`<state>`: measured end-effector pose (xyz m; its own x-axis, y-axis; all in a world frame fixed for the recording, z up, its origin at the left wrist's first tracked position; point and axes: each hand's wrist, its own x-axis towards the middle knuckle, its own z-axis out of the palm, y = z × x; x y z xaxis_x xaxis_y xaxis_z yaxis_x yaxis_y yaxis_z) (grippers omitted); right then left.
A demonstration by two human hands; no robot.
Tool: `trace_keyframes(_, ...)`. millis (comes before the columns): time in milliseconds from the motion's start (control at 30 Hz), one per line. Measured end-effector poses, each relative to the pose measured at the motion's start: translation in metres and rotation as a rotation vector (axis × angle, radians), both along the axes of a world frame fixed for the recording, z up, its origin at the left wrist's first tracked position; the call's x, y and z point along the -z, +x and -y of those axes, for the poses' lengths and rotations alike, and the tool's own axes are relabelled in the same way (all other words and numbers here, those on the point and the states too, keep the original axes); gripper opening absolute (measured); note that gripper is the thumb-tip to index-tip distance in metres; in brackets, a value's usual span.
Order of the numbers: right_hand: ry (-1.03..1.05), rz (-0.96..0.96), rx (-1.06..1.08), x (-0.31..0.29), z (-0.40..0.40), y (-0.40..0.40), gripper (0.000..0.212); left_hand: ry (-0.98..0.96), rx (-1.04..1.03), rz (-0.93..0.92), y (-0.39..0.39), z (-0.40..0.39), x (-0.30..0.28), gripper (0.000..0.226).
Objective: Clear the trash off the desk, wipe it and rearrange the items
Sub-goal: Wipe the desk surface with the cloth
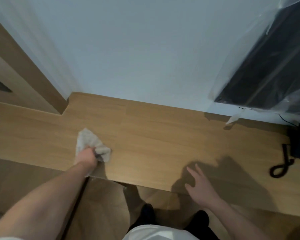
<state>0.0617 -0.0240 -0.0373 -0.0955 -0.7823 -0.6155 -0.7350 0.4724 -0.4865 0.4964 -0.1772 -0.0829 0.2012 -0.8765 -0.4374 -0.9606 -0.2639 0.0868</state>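
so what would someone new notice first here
The left hand grips a crumpled grey cloth on the wooden desk, left of centre. The right hand hangs open at the front edge. Upper right, a black screen wrapped in clear plastic.

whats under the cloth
The wooden desk; the cloth lies on it, gripped by the left hand. The patch beneath the cloth is covered, so anything there cannot be seen.

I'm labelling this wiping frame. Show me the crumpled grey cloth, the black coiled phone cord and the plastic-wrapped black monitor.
crumpled grey cloth (87, 138): head view, upper fold.
black coiled phone cord (278, 168): head view, looped lower end.
plastic-wrapped black monitor (274, 66): head view, dark screen face.
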Motion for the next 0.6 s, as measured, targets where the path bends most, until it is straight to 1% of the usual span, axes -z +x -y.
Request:
trace_keyframes(67,-0.022,-0.004,0.012,-0.009,-0.002,-0.003,0.068,-0.003,-0.147,0.027,0.051,0.006,0.001,0.048)
trace_keyframes(133,-0.022,-0.019,0.03,-0.015,-0.005,-0.009,0.067,0.077,-0.216,0.009,0.078,0.007,0.005,0.054)
trace_keyframes(167,-0.01,-0.027,0.036,-0.016,-0.009,-0.011,0.066,0.122,-0.221,-0.014,0.073,0.002,0.004,0.052)
trace_keyframes(233,0.027,-0.036,0.048,-0.017,-0.017,-0.013,0.066,0.135,-0.184,-0.058,0.033,-0.018,0.004,0.052)
trace_keyframes(300,0.056,-0.041,0.077,-0.014,-0.03,-0.016,0.066,0.083,-0.074,-0.093,-0.032,-0.044,0.006,0.055)
trace_keyframes(367,0.067,-0.033,0.093,-0.009,-0.045,-0.019,0.065,0.08,0.122,-0.177,-0.105,-0.068,0.006,0.058)
trace_keyframes(433,0.086,-0.035,0.113,-0.004,-0.058,-0.022,0.066,0.184,0.411,-0.306,-0.171,-0.088,0.007,0.06)
trace_keyframes(500,0.109,-0.056,0.13,-0.003,-0.066,-0.024,0.067,0.343,0.653,-0.404,-0.222,-0.101,0.001,0.059)
trace_keyframes(533,0.109,-0.073,0.133,-0.004,-0.068,-0.025,0.068,0.364,0.72,-0.442,-0.241,-0.104,-0.004,0.058)
trace_keyframes(567,0.094,-0.078,0.138,-0.006,-0.069,-0.026,0.068,0.335,0.74,-0.471,-0.254,-0.103,-0.012,0.056)
trace_keyframes(600,0.071,-0.074,0.147,-0.008,-0.071,-0.029,0.067,0.264,0.705,-0.515,-0.263,-0.099,-0.021,0.054)
